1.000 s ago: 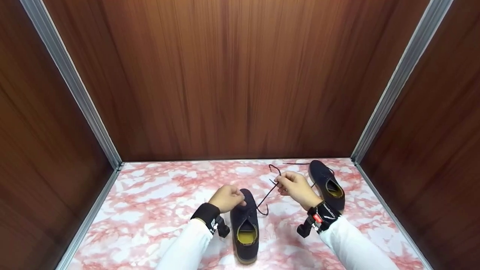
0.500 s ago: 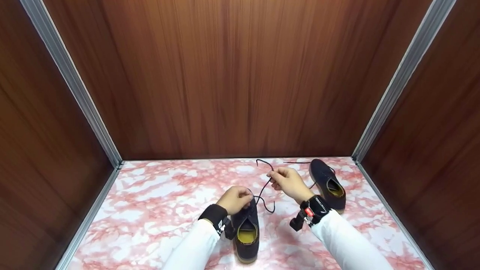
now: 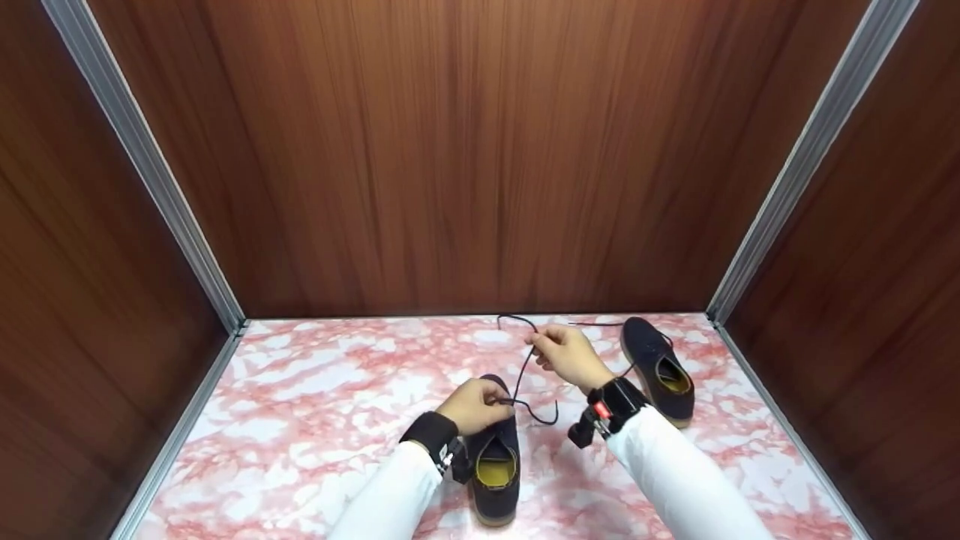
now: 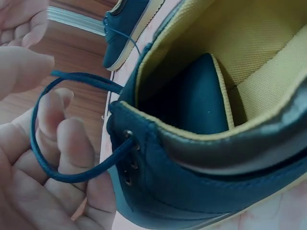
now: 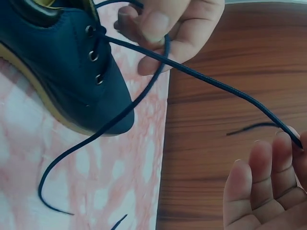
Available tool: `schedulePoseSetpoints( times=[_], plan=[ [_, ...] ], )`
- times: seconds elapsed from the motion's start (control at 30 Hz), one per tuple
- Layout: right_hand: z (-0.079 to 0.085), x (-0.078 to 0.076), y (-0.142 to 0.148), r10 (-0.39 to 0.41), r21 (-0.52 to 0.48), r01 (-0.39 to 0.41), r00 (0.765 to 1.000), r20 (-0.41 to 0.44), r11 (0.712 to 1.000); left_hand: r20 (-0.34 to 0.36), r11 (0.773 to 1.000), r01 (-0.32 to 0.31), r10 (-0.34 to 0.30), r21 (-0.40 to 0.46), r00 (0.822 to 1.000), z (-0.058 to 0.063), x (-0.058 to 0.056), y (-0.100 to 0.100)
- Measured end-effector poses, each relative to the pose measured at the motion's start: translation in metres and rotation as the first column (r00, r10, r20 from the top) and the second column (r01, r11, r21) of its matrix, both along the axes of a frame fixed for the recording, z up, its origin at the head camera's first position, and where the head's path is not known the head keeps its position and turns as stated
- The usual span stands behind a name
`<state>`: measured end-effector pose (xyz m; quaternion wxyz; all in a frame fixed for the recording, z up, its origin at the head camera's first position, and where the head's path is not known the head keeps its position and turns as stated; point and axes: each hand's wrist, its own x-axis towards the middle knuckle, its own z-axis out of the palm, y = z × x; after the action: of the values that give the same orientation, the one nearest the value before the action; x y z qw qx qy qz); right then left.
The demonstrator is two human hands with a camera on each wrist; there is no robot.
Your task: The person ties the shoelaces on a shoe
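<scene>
A dark blue lace-up shoe [image 3: 495, 504] with yellow lining stands upright before me, toe pointing away. My left hand [image 3: 474, 405] is over its front part and pinches one shoelace between thumb and fingers. In the left wrist view that shoelace [image 4: 72, 178] bows out from an eyelet round in front of the fingers. Its free end [image 5: 96, 135] hangs curved to the right of the shoe. Ahead and to the right, my right hand [image 3: 570, 356] pinches the other shoelace [image 5: 211, 81], drawn up from the eyelets. The two laces cross between the hands.
A matching shoe [image 3: 643, 345] stands at the back right, its laces loose on the pink and white marbled surface [image 3: 322, 375]. Brown wood-grain panels [image 3: 480, 165] with metal corner strips [image 3: 142, 157] enclose the back and both sides.
My right hand has moved left and away from me with its lace. The left hand has shifted slightly right over the shoe, and its lace now runs out across the other one.
</scene>
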<state>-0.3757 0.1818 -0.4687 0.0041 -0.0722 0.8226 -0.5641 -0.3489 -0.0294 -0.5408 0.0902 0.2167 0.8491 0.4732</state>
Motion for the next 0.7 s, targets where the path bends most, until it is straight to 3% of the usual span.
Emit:
schedulePoseSetpoints(
  times=[0.2, 0.3, 0.57, 0.7],
  plan=[
    [0.009, -0.003, -0.012, 0.104, 0.099, -0.101, 0.994, -0.018, 0.990, -0.044, 1.000, -0.013, 0.013, -0.010, 0.999, -0.004, 0.000, 0.002],
    [0.009, -0.003, -0.007, 0.132, 0.144, -0.126, 0.991, -0.028, 0.981, -0.033, 1.000, -0.014, 0.015, 0.017, 0.999, -0.005, 0.000, 0.002],
    [-0.020, -0.006, 0.025, 0.044, 0.203, -0.042, 0.999, -0.005, 0.978, 0.043, 0.995, -0.043, 0.039, 0.085, 0.998, -0.008, 0.002, -0.003],
    [-0.037, -0.004, 0.038, 0.054, 0.262, -0.050, 0.999, -0.009, 0.964, 0.059, 0.994, -0.053, 0.048, 0.091, 0.997, -0.008, 0.002, -0.004]
  ],
)
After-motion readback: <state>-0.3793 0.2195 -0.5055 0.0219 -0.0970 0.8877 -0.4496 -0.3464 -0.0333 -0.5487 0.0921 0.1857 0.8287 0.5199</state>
